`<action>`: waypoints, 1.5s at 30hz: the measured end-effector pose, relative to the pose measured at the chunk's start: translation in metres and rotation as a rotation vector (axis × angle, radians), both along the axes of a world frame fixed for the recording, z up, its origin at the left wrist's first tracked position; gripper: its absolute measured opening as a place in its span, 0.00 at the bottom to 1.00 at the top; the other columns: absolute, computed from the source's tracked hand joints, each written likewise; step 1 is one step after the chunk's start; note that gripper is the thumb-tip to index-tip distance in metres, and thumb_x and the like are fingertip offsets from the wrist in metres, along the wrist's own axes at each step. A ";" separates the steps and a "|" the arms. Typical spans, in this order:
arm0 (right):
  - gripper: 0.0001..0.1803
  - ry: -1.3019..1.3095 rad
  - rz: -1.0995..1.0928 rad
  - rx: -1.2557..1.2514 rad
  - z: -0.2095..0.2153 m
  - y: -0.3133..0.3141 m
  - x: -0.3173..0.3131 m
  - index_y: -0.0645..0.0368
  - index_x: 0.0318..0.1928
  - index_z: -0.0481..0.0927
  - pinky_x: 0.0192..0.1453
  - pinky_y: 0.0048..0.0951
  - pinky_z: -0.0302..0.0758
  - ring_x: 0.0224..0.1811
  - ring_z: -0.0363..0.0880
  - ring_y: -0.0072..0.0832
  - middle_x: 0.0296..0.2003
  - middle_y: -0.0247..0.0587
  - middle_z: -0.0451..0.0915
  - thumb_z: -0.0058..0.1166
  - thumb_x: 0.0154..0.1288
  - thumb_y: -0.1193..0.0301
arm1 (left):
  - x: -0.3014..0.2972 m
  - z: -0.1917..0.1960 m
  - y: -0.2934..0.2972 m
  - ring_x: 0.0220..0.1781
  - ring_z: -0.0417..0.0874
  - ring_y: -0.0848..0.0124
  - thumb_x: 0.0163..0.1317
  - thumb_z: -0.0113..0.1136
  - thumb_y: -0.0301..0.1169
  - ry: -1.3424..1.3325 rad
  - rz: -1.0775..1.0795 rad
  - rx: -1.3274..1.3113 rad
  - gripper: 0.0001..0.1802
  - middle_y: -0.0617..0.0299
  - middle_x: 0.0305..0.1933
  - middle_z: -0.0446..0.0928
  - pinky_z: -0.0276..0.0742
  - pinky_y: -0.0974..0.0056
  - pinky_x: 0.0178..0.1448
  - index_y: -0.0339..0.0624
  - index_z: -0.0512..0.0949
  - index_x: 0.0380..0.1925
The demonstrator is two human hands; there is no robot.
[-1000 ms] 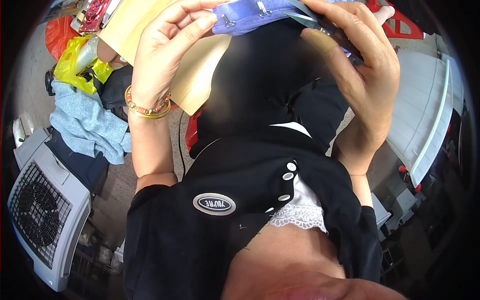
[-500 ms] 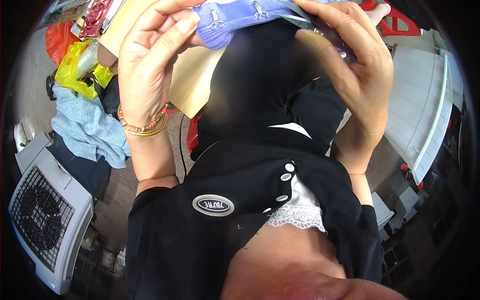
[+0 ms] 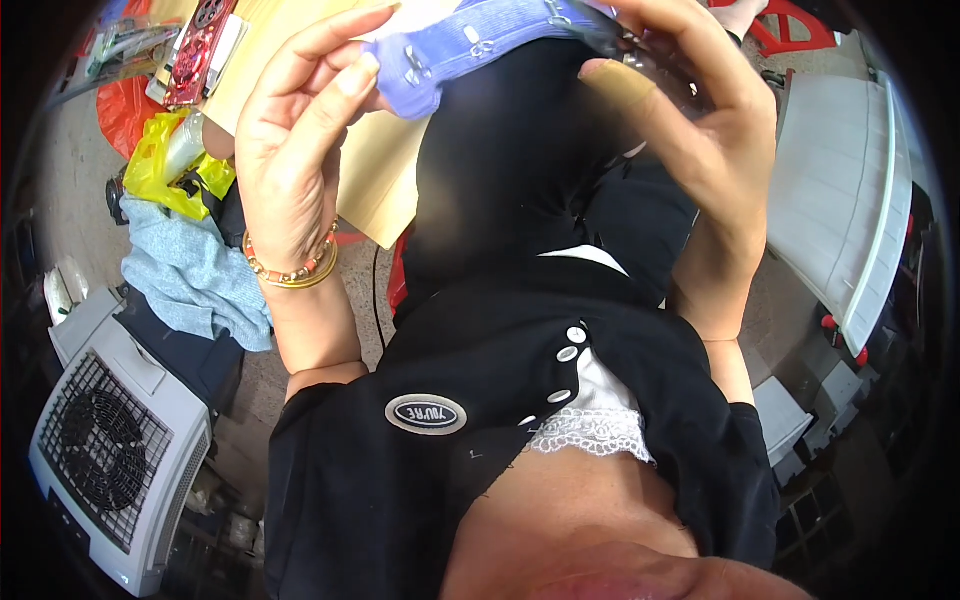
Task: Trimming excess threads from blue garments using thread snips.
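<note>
A periwinkle-blue ribbed knit piece (image 3: pixel 460 45) is stretched across the top of the view, over my lap. Small silvery, hook-like pieces sit in a row along it, blurred now. My left hand (image 3: pixel 300 120) pinches the left end of the knit between thumb and fingers. At the other end my right hand (image 3: pixel 700 110) curls around thread snips (image 3: pixel 608 38), smeared by motion. Its thumb wears a tan cover and stands away from the index finger. Whether the blades touch the knit cannot be made out.
Left of my arm lie a red phone (image 3: pixel 196 60), a yellow plastic bag (image 3: pixel 150 165) and a light-blue cloth (image 3: pixel 190 270). An air cooler (image 3: pixel 110 450) stands lower left. A pale board (image 3: pixel 380 190) is beside my lap. To the right is a long white panel (image 3: pixel 830 190).
The left end of the knit has dropped slightly and moved left, and the strip is now tilted. The snips' blades, distinct before, are blurred, and my right thumb is a little further left.
</note>
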State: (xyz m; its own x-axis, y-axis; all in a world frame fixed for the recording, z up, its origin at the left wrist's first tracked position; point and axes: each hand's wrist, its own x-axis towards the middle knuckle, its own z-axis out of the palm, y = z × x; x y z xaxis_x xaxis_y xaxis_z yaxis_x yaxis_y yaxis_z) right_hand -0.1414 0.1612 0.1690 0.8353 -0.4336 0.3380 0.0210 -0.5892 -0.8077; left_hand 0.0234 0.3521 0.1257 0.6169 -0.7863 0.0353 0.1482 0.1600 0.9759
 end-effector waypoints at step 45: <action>0.17 -0.196 0.135 -0.268 -0.030 -0.064 -0.060 0.72 0.37 0.80 0.39 0.23 0.71 0.37 0.77 0.30 0.34 0.47 0.78 0.55 0.42 0.92 | -0.013 0.004 -0.002 0.36 0.81 0.62 0.42 0.68 0.13 -1.217 0.254 -0.054 0.14 0.58 0.32 0.76 0.82 0.60 0.45 0.36 0.79 0.30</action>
